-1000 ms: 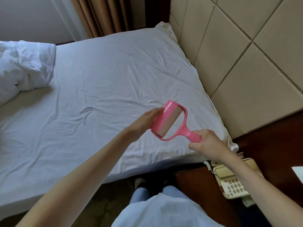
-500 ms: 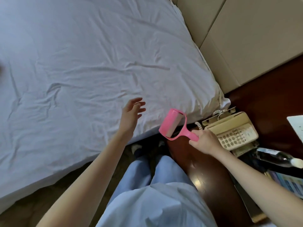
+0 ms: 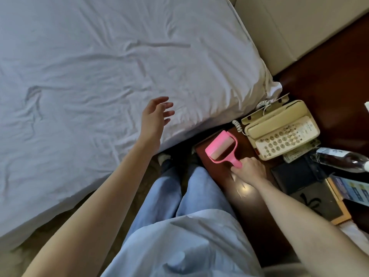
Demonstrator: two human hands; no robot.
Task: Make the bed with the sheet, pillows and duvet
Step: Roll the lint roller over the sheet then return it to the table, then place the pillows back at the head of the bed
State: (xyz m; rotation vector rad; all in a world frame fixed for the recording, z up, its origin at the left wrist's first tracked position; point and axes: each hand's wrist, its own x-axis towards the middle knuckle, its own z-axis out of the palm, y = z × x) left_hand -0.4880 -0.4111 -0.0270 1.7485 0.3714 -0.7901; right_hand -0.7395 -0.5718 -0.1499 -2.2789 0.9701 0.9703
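A white fitted sheet [image 3: 99, 66] covers the mattress, creased near its front edge. My left hand [image 3: 154, 114] hovers over that edge with fingers spread and relaxed, holding nothing. My right hand [image 3: 248, 169] grips the handle of a pink lint roller [image 3: 220, 146], whose head rests on or just above the dark wooden nightstand [image 3: 249, 206] beside the bed. Pillows and duvet are out of view.
On the nightstand sit a beige telephone [image 3: 281, 130] with a coiled cord, a clear bottle [image 3: 343, 159] lying down, a black wallet-like item [image 3: 295, 174] and a framed card [image 3: 319, 202]. A padded beige headboard [image 3: 289, 27] stands at the upper right. My legs in blue stand between bed and nightstand.
My left hand has let go of the roller and opened over the bed edge. My right hand has carried the roller down and right onto the nightstand, and the view tilted down.
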